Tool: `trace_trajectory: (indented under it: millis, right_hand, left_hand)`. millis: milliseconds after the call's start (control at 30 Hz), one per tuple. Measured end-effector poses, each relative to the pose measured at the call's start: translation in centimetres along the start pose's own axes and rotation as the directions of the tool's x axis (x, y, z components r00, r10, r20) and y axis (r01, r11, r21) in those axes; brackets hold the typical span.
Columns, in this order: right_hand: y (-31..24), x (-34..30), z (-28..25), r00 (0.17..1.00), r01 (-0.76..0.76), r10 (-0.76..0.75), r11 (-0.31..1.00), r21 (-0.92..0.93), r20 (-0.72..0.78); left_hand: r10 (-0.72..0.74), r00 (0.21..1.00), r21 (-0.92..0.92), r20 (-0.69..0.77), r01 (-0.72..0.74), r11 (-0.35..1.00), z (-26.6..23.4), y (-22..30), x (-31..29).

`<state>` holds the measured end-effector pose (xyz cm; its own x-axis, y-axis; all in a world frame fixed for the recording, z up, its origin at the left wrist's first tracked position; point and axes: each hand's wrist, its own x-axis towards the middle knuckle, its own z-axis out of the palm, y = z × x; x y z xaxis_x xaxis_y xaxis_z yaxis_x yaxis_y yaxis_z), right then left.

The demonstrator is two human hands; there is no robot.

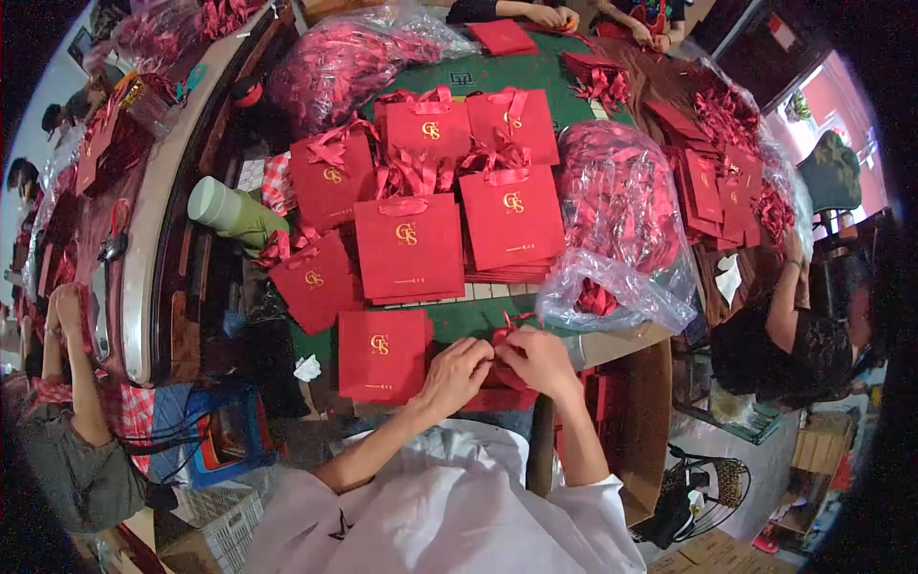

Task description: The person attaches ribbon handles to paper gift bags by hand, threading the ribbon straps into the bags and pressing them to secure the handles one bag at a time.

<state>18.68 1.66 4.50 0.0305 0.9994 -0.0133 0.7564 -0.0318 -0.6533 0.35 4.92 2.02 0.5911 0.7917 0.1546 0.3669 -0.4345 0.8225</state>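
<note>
Close to my body, my left hand (457,373) and my right hand (540,364) meet with bent fingers over a red gift bag (499,398). The fingertips of both pinch at its top part, where a bit of red ribbon (509,327) sticks up. My fingers cover most of that spot. Just left of my left hand lies a small stack of red gift bags (381,356) with gold print. Beyond it, larger stacks of red bags (409,251) with ribbon handles cover the green table (462,318).
A clear plastic sack of red ribbons (622,196) stands right of the stacks, another sack (349,67) behind. A green bottle with a pale lid (229,209) lies left. A cardboard box (639,430) is beside my right arm. Other people work around the tables.
</note>
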Motion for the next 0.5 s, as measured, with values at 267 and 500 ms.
trace_trajectory:
  millis: [267, 500]
  right_hand:
    - [2.0, 1.3, 0.1, 0.975, -0.058, -0.005, 0.961, 0.271, 0.224]
    - [2.8, 2.5, 1.2, 0.979, -0.181, 0.205, 0.898, 0.401, -0.016]
  left_hand:
    - [0.122, 0.993, 0.067, -0.006, -0.121, 0.99, 0.6, -0.7, -0.3]
    - [-0.007, 0.998, -0.042, 0.068, 0.01, 0.999, 0.1, -0.8, -0.2]
